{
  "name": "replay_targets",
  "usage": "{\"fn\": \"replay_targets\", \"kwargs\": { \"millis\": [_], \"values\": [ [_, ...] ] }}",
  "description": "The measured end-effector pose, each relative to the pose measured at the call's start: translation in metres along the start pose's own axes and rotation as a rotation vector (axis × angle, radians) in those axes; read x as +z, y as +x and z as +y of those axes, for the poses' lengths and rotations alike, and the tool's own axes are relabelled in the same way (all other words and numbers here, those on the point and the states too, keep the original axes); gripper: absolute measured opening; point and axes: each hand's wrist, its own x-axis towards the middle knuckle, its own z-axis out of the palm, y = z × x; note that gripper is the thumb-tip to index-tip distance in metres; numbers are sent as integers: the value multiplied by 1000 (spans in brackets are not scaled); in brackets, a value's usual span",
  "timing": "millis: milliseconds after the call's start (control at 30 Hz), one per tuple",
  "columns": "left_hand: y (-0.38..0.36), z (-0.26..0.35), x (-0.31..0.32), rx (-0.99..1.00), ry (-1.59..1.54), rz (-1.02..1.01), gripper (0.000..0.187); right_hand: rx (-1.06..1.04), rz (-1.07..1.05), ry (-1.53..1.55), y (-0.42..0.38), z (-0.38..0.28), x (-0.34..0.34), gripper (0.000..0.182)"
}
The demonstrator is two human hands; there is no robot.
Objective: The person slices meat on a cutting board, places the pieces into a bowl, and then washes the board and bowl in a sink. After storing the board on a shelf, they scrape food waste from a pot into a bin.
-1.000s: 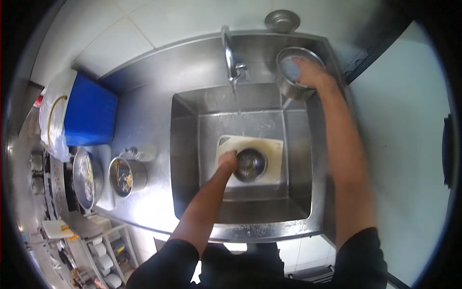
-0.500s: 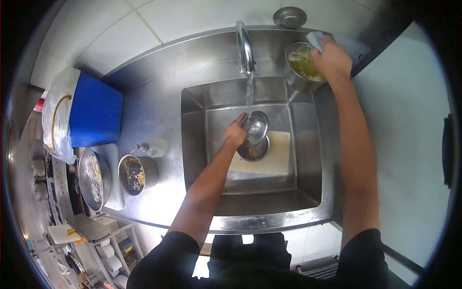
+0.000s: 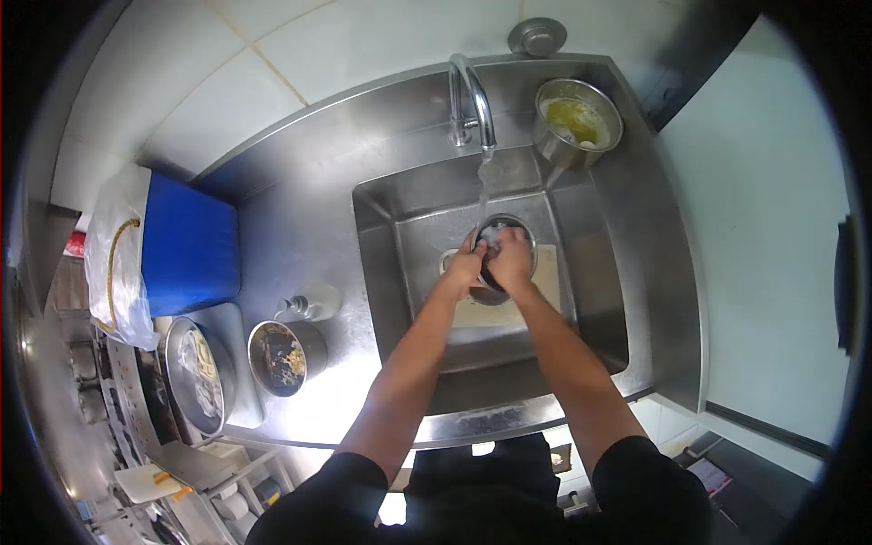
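since half a second ago the right hand [image 3: 511, 257] left the pot [image 3: 576, 127] by the tap [image 3: 472, 95] and joined the left hand [image 3: 465, 266]; both grips hold the bowl [image 3: 500, 238] under running water, over the board [image 3: 545, 300] in the sink [image 3: 381, 236]. a dirty pot [image 3: 283, 356] stands on the surface [image 3: 291, 236].

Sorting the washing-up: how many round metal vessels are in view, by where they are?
In the hands, under the tap: 1, the small metal bowl held by left hand and right hand
Sink rim: 1, pot with yellow residue
Left counter: 2, dirty pot, pan
Total: 4
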Motion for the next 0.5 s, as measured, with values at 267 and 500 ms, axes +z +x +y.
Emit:
{"fn": "replay_targets", "kwargs": {
  "millis": [267, 500],
  "values": [
    [-17, 0, -62, -161, 206, 129, 71, -238, -470, -279, -42, -18, -8, 31],
    [14, -55, -53, -149, -2, 76, 61, -14, -305, 137, -37, -31, 26, 35]
  ]
}}
